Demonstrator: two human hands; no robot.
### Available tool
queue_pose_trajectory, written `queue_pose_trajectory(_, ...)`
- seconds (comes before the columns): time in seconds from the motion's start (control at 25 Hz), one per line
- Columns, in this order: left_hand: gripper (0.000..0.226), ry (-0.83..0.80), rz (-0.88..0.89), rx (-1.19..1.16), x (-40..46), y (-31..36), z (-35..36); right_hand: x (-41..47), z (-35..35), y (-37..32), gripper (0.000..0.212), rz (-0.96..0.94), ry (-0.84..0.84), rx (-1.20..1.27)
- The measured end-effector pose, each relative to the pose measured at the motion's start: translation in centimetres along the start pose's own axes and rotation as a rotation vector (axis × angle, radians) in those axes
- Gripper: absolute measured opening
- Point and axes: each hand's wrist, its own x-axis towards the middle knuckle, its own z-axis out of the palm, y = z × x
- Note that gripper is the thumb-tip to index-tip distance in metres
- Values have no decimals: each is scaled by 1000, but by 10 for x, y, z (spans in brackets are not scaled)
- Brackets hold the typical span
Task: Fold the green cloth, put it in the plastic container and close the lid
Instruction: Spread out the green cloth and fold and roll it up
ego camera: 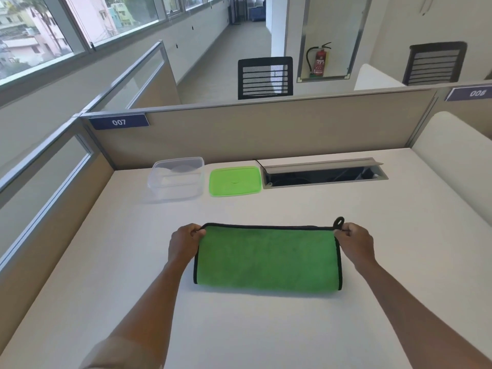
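Where partitions (255,129) enclose, white desk (346,222)

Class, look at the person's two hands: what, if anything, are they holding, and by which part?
Both hold the green cloth by its far corners: the left hand pinches the far-left corner, the right hand the far-right corner beside the black loop.

You face a white bench (266,328) with an open cable tray (323,173); beyond its partition (266,129) stand two mesh chairs (265,77) and a fire extinguisher (319,61).
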Motion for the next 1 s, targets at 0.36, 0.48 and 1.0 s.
queue_pose_trajectory(0.36,17,-57,-105,34,62,11,28,45,34,6,11,121,29,-109)
queue_pose_trajectory(0.48,18,-67,-132,38,61,8,30,43,36,6,5,138,18,-118)
queue_pose_trajectory(1.0,14,-208,-135,151,74,-10,42,49,55,22,8,197,13,-146)
